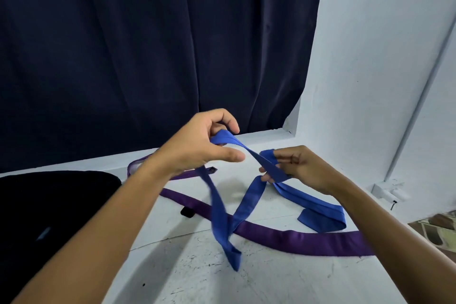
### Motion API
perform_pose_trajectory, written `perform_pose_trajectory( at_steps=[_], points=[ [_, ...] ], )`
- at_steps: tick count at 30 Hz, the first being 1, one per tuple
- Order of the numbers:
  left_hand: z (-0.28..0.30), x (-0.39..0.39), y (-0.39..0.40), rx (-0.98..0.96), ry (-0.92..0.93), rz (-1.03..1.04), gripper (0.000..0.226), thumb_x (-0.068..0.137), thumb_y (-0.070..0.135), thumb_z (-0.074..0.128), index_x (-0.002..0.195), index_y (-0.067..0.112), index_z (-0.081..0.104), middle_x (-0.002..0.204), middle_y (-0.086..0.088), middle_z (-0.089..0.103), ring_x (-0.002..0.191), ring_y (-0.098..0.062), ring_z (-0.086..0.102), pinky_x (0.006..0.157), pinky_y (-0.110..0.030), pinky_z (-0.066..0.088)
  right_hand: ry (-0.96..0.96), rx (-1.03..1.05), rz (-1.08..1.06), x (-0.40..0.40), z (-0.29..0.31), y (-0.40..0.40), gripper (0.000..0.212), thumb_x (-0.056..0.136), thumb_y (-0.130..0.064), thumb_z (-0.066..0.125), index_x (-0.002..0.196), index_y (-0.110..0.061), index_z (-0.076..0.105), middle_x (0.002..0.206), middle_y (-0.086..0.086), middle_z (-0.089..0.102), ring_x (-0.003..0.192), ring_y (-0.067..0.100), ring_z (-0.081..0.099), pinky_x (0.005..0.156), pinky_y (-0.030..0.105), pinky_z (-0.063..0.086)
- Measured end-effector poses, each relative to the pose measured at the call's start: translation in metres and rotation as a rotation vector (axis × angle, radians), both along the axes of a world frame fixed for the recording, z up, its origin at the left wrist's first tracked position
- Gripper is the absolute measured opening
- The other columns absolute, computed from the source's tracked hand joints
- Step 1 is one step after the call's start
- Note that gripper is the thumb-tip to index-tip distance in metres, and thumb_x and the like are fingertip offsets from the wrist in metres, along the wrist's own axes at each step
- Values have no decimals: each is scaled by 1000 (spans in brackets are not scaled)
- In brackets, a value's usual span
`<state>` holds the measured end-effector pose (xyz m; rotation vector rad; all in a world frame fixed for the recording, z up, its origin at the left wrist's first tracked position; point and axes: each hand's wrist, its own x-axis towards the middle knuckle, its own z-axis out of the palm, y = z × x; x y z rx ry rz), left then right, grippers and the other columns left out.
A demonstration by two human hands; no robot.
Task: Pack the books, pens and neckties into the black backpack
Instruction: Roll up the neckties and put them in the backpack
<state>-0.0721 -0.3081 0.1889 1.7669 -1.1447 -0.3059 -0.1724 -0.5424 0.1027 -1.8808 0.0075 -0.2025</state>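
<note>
Dark curtain behind, white bench (271, 279) below. The left hand (197, 145) and right hand (298, 168) both pinch the blue necktie (222, 214), apparently folding it. The purple necktie (296, 239) lies unpacked; the black backpack (49, 195) waits left. No books or pens visible.

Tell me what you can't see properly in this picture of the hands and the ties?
- Black fabric backpack, head view: cut off by the left edge and crossed by the left forearm; its opening cannot be seen.
- Long purple satin necktie: its right end passes under the right forearm; its far loop sits behind the left hand.
- Blue satin necktie: the hanging tip is motion-blurred; the right hand covers part.
- Books and pens: none in view.
</note>
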Motion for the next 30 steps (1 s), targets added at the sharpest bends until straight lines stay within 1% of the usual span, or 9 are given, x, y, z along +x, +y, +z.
perform_pose_trajectory(
  at_steps=[3,7,11,14,17,20,24,27,30],
  points=[
    [2,13,0,50,-36,15,41,60,26,87,88,12,60,64,2,55,60,-10,48,55,-21,44,56,95,80,-6,4,3,34,95,10,37,108,1,68,104,25,71,98,40,69,87,36,57],
    [-1,31,-5,61,-4,40,35,62,31,82,83,10,62,57,4,49,56,-11,41,49,-21,37,112,275,192,-8,6,5,43,90,-19,41,116,8,62,109,35,65,94,45,67,88,47,56],
    [-10,49,-14,63,-11,72,20,77,21,78,70,12,63,56,0,46,51,-9,38,47,-22,33,178,329,359,-11,9,6,57,92,-43,57,116,8,62,109,34,65,91,40,69,80,42,57],
    [-21,59,-22,37,95,110,20,79,23,75,62,18,67,62,1,57,59,-8,49,53,-21,40,170,390,508,-16,10,9,46,86,-35,70,111,3,66,101,24,70,86,35,71,74,37,57],
    [-48,64,-31,62,319,118,18,76,28,73,61,19,70,59,4,58,57,-8,50,63,-25,44,66,524,532,-18,18,17,36,82,-23,75,110,-1,68,93,15,72,77,25,72,69,32,57],
    [-75,51,-44,79,266,157,20,91,21,66,76,8,69,60,2,61,51,-4,51,65,-26,43,-79,652,360,-15,34,32,31,82,-13,69,109,2,67,92,15,72,78,24,71,67,30,57],
    [-80,14,-56,-248,257,93,14,96,3,54,99,11,65,77,16,68,72,8,61,68,-9,45,-178,734,140,-6,59,44,32,83,-6,50,110,7,62,100,20,72,88,29,73,74,32,60],
    [-84,-2,-66,-419,339,-109,32,75,9,59,106,13,64,95,10,72,98,-7,65,93,-31,52,-178,808,130,-4,72,47,36,86,-12,48,113,9,60,108,23,70,96,32,71,82,36,59],
    [-81,-14,-74,-448,390,-20,23,83,5,65,103,16,66,93,-2,74,93,-22,70,90,-34,54,-177,845,127,-2,78,48,37,96,-13,41,116,11,59,116,25,67,106,36,68,90,39,57]
  ],
)
